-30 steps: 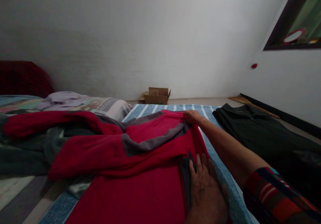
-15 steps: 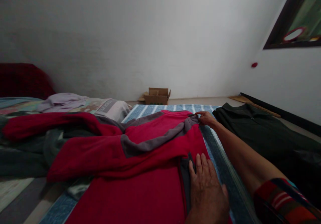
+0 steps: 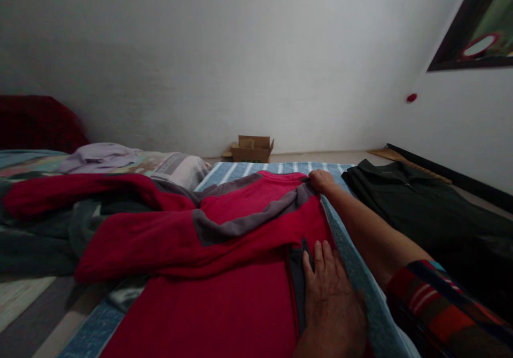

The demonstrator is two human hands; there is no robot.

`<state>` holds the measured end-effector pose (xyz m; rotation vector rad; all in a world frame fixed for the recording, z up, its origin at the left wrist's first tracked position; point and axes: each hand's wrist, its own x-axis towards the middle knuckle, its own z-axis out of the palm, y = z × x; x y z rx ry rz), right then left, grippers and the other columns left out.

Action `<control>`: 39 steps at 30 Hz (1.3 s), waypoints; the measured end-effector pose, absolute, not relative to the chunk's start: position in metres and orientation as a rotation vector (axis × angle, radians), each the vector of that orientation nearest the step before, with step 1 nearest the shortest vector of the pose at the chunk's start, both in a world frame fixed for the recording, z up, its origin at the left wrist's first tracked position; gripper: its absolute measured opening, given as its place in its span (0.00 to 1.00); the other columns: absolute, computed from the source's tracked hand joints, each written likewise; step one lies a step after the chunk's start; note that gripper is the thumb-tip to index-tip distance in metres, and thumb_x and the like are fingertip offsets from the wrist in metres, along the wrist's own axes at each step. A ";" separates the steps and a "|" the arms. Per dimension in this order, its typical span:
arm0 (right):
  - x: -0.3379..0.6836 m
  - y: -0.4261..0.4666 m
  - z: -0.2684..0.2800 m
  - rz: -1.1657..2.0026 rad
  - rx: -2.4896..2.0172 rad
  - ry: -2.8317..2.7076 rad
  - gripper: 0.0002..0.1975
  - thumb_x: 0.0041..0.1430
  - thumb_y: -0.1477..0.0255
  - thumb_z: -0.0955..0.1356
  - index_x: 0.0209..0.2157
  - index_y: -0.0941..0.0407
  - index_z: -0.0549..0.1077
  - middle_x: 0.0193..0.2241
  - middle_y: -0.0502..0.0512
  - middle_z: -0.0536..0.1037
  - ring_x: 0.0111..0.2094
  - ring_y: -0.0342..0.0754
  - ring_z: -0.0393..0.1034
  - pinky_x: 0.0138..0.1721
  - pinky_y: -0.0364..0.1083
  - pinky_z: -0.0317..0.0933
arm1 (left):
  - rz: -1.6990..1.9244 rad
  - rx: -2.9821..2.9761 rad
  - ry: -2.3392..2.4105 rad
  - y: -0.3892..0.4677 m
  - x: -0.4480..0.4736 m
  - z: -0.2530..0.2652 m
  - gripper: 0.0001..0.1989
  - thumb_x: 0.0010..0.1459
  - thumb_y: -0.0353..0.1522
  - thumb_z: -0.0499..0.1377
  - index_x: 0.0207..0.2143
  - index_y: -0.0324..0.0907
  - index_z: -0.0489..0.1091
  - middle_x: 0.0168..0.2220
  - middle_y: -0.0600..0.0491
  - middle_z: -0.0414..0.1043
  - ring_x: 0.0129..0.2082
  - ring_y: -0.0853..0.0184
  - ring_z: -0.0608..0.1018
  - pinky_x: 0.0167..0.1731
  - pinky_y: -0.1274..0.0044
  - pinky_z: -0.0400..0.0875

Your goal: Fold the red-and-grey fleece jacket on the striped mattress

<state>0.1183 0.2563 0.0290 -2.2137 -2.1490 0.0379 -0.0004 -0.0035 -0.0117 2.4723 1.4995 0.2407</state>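
Beyond the striped blue sheet stands a cardboard box. Across the sheet lies a red-and-gray fleece top, sleeves beyond its left edge. Near that sheet's right edge, the person's left hand presses flat on the fleece top; toward its far end, the right hand pinches the garment's edge.

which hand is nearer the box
Right. The right hand holds the red top at its far edge, short of the box and to its right; the left hand lies flat on the red top, farther back.
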 end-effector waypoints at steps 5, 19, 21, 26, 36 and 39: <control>0.110 0.254 0.027 -0.018 -2.225 -2.025 0.17 0.58 0.72 0.63 0.48 0.60 0.73 0.46 0.72 0.74 0.49 0.57 0.69 0.45 0.48 0.60 | 0.237 2.453 1.489 -0.002 0.000 -0.010 0.29 0.65 0.41 0.39 0.62 0.31 0.53 0.64 0.39 0.46 0.64 0.50 0.49 0.60 0.54 0.47; 0.140 0.254 0.017 0.618 -2.179 -1.572 0.16 0.64 0.63 0.62 0.44 0.61 0.70 0.38 0.57 0.76 0.35 0.46 0.72 0.36 0.47 0.67 | 0.331 2.330 1.413 -0.004 -0.002 -0.009 0.32 0.63 0.44 0.44 0.63 0.35 0.50 0.65 0.43 0.43 0.65 0.52 0.43 0.62 0.53 0.39; 0.150 0.248 0.016 0.785 -2.118 -1.535 0.16 0.64 0.62 0.62 0.43 0.60 0.70 0.35 0.53 0.75 0.31 0.43 0.71 0.33 0.46 0.68 | 0.364 2.346 1.438 -0.004 -0.001 -0.009 0.33 0.61 0.45 0.46 0.63 0.36 0.50 0.65 0.43 0.43 0.65 0.52 0.43 0.62 0.53 0.38; 0.146 0.248 0.010 0.899 -1.992 -1.499 0.12 0.61 0.66 0.66 0.34 0.63 0.72 0.26 0.54 0.75 0.25 0.41 0.70 0.27 0.41 0.65 | 0.342 2.343 1.450 -0.003 0.000 -0.012 0.34 0.61 0.46 0.46 0.63 0.36 0.50 0.66 0.43 0.42 0.65 0.52 0.43 0.62 0.53 0.38; 0.116 0.264 0.000 0.350 -2.133 -1.577 0.11 0.54 0.71 0.66 0.37 0.60 0.77 0.41 0.66 0.77 0.45 0.56 0.71 0.38 0.44 0.62 | 0.214 2.339 1.371 0.000 -0.002 -0.005 0.31 0.64 0.43 0.40 0.63 0.33 0.49 0.66 0.43 0.40 0.65 0.51 0.41 0.62 0.53 0.37; 0.116 0.259 -0.004 0.264 -2.162 -1.630 0.14 0.57 0.69 0.63 0.42 0.58 0.75 0.45 0.66 0.75 0.49 0.56 0.69 0.42 0.46 0.61 | 0.175 2.362 1.354 0.004 -0.002 -0.002 0.32 0.64 0.44 0.38 0.64 0.32 0.49 0.65 0.42 0.40 0.65 0.50 0.42 0.61 0.51 0.38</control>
